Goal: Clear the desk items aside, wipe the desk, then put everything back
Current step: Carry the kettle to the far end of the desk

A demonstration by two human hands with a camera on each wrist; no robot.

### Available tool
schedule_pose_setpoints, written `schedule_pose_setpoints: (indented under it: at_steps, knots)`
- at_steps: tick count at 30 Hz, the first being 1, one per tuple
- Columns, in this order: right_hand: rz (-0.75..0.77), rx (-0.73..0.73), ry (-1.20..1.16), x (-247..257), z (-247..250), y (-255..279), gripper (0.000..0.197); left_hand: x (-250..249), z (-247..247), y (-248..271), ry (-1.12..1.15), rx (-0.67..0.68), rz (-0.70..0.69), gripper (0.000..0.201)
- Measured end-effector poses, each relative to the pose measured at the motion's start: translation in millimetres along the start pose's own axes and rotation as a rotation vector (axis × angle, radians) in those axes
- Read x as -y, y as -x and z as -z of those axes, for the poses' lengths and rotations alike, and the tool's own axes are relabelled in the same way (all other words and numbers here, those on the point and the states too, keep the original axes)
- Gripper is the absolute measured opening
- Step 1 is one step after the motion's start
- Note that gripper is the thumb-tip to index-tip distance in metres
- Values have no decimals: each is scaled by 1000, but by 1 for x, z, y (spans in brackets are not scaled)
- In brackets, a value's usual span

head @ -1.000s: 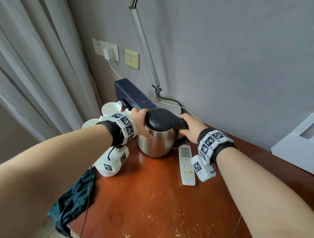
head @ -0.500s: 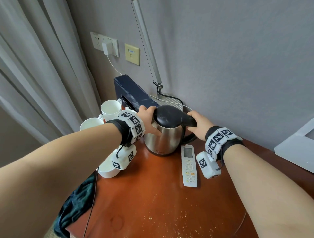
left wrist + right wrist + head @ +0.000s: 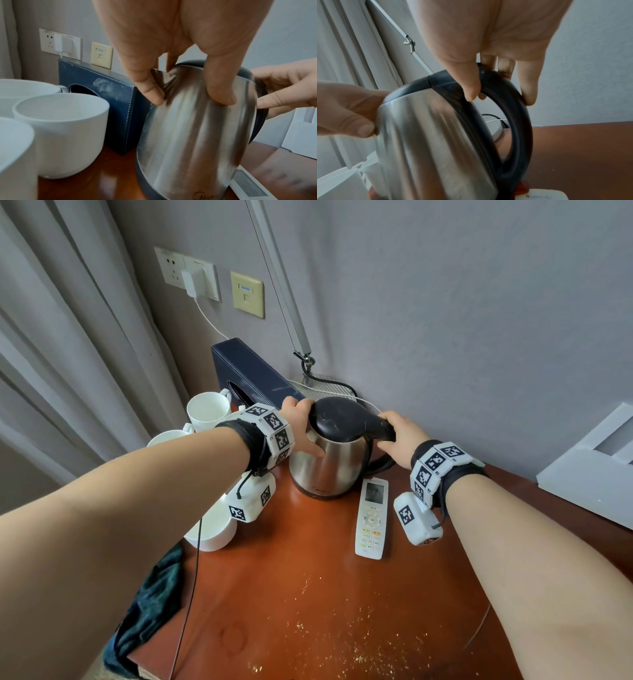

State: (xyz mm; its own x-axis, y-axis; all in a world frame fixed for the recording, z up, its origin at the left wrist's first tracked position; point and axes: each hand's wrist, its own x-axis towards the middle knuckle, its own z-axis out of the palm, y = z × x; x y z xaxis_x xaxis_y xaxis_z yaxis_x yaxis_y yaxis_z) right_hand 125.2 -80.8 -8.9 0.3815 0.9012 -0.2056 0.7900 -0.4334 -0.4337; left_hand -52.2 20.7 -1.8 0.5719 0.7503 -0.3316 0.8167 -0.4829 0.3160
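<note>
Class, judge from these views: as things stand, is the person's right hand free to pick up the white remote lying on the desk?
Probably not yet: the right hand grips the kettle handle, though the remote lies uncovered just beneath that wrist.

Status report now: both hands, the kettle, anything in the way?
Left hand grips kettle body; right hand grips its handle. Kettle at desk's back. Remote close beside kettle base, mugs on its left.

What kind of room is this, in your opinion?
Probably a hotel room: an electric kettle with white cups, a tissue box and a remote control share a small wooden desk beside curtains.
</note>
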Motion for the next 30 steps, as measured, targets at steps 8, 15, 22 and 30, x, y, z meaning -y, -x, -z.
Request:
schedule_pose_setpoints:
  at_steps: [8,15,22,30]
  knots:
    - [-38,10,32,-4,18,23,64,-7,4,21,-159,-140,-15,94]
    - [-63,-86,107,-13,53,75,68,-59,10,50,-243,-300,-237,93]
    - [-266,-159,180,-69,78,159,73,-151,-24,77,-158,-72,-508,90]
    - [-563,-198,159,-179,95,259,76,-246,-81,109,-123,99,-696,86]
